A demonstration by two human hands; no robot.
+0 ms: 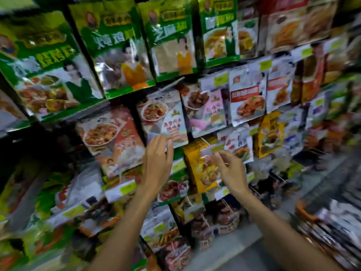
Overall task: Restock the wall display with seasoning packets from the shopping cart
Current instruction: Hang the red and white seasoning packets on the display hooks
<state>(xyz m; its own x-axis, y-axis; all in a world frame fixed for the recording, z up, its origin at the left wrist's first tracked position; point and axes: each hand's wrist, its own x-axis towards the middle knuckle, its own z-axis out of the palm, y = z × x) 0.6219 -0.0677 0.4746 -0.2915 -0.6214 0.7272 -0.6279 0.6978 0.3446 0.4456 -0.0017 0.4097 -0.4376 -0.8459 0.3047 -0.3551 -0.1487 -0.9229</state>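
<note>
The wall display (214,79) is packed with hanging seasoning packets in rows. My left hand (157,161) reaches up, its fingertips touching the bottom edge of a pale packet with a food bowl picture (164,116). My right hand (231,171) hovers with loosely curled fingers in front of a yellow packet (201,163); whether it touches the packet is unclear. The picture is blurred. No cart is plainly recognisable.
Large green packets (117,45) hang along the top row. A red and white packet (115,137) hangs left of my left hand. Yellow price tags (128,187) stick out on the pegs. Blurred goods (332,222) lie at the lower right.
</note>
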